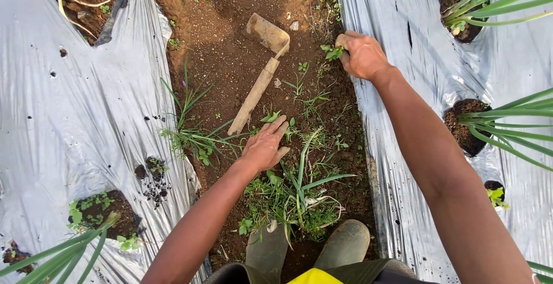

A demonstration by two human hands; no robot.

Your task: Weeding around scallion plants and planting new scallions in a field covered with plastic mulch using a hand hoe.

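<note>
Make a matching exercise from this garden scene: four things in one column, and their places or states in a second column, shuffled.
Things:
1. left hand
2. right hand
3. hand hoe
4. rubber boots

Places or states:
A. lying on bare soil, untouched
B. at the bottom edge, behind a pile of weeds
C. closed on a small weed beside the plastic mulch
D. flat, palm down on the furrow

Pairs: 1-D, 2-C, 3-A, 4-B

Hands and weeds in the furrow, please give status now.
Left hand open, flat on soil among weeds. Right hand closed on a small weed by the plastic mulch. Hoe lies untouched between the hands.
</note>
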